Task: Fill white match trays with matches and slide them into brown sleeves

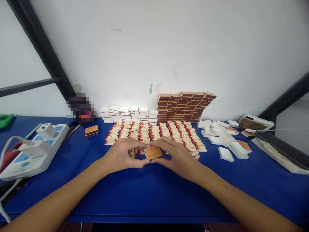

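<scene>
Between my two hands, just above the blue table (pixel 149 196), is a small orange-brown matchbox (pixel 153 152) with printing on its top face. My left hand (pixel 122 153) grips its left end, thumb along the near edge. From the other side my right hand (pixel 180 156) grips it with thumb below and fingers on the far edge. Right behind the hands lie rows of loose red-tipped matches (pixel 154 130). Whether the matchbox holds any matches cannot be seen.
Behind the matches stand stacks of white box trays (pixel 126 115) and a tall stack of brown matchboxes (pixel 183 108). Two matchboxes (pixel 91 130) lie left. Scattered white trays (pixel 225 154) and a power bank (pixel 256 122) lie right. A power strip (pixel 45 148) with cables occupies the left edge.
</scene>
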### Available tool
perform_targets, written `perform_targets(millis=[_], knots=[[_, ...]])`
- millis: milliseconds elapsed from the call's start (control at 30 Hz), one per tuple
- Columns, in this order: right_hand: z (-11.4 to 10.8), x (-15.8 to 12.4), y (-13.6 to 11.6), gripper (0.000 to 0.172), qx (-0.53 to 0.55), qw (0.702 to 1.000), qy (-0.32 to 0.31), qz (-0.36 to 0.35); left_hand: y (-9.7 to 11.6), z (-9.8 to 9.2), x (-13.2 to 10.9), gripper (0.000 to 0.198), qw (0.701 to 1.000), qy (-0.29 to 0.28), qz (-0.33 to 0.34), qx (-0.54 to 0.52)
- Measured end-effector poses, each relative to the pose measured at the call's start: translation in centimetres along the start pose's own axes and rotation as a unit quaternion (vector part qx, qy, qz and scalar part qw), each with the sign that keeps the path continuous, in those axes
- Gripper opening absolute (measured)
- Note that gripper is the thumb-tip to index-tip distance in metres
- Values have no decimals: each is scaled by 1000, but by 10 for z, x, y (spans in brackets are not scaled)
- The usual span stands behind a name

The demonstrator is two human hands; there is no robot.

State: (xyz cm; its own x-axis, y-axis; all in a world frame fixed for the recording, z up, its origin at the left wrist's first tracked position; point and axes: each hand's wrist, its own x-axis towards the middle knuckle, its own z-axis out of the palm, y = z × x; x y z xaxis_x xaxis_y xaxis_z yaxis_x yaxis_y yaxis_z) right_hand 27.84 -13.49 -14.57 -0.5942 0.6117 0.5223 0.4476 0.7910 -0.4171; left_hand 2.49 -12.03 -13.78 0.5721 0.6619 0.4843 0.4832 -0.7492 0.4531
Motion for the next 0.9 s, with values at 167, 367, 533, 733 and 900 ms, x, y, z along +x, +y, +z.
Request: perform_targets(millis=[167, 367, 533, 733, 900], knots=[[-3, 2, -3, 56, -16, 999, 38, 34, -8, -35, 9, 31, 994, 25, 51, 90], [-8, 3, 3, 40, -69, 995, 66, 37, -86, -131, -1, 42, 946, 96, -119, 287], [-8, 3, 6, 30, -64, 995, 72, 22, -131, -151, -21, 68, 942, 59, -196, 268], [-11, 3, 8, 21, -53, 996, 75, 14, -128, -143, -24, 71, 950, -29, -195, 244], [-10, 2, 13, 17, -49, 996, 72, 18, -132, -141, -26, 55, 939, -31, -225, 258]])
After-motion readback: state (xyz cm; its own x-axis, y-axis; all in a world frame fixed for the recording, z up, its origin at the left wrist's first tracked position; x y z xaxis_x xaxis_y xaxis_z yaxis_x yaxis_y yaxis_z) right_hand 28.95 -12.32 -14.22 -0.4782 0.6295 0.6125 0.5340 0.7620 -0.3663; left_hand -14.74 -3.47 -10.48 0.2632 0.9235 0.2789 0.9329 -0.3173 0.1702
